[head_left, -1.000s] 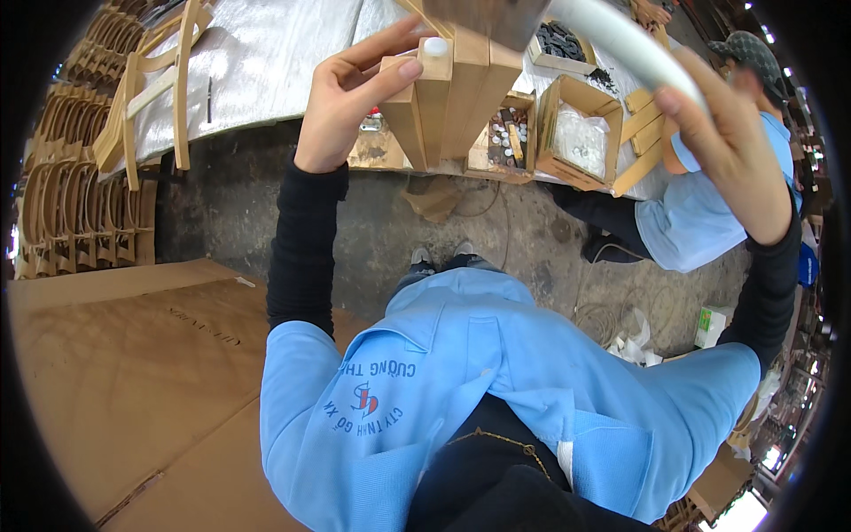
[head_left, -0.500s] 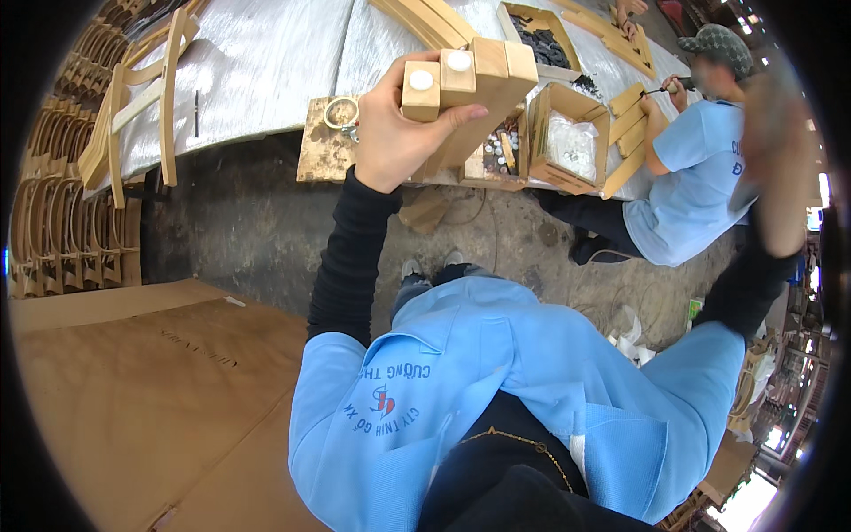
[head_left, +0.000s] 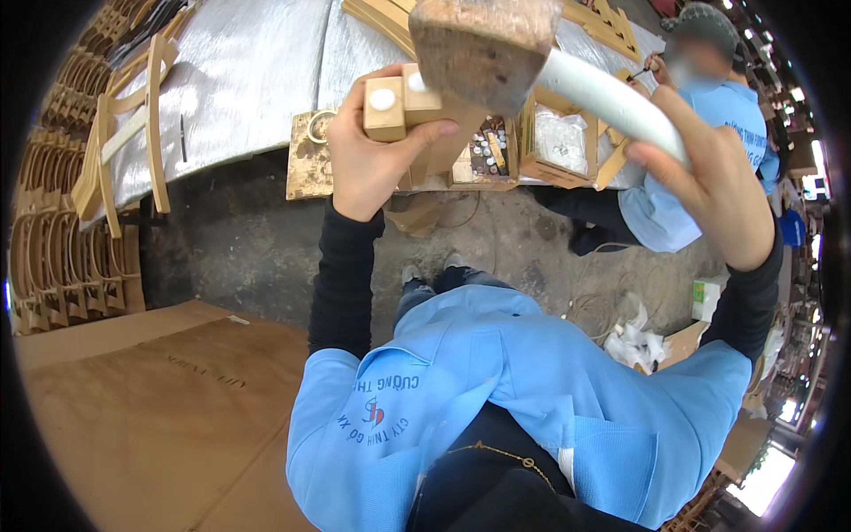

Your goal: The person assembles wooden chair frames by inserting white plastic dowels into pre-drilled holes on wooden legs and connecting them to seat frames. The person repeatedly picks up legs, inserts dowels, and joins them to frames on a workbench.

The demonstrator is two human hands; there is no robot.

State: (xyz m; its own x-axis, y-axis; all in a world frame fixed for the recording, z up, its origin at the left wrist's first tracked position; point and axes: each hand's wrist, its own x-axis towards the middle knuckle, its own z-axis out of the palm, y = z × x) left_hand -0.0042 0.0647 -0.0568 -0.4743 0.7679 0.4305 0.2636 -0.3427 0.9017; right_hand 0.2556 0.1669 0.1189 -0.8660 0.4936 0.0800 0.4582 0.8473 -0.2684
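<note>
My left hand (head_left: pixel 372 164) is wrapped round a bundle of pale wooden bars (head_left: pixel 385 126), held upright with their square ends toward me. A white round pad (head_left: pixel 382 99) sits on the end of the nearest bar, and a second one shows in part on the bar beside it. My right hand (head_left: pixel 722 191) grips a mallet by its thick white handle (head_left: pixel 616 99). The worn brown mallet head (head_left: pixel 486 53) is over the bars and hides the ends of the farther ones. Whether it touches them I cannot tell.
Beyond my hands runs a table with silvery wrap (head_left: pixel 248 80), bearing curved wooden frames (head_left: pixel 152 124). At its near edge are a box of small fittings (head_left: pixel 487 155) and a carton with white plastic (head_left: pixel 560 142). A co-worker (head_left: pixel 718 106) is at the right; brown cardboard (head_left: pixel 168 399) lies at lower left.
My right hand has swung the mallet in from the far right, over the bars. The bars in my left hand have shifted slightly left and down in view.
</note>
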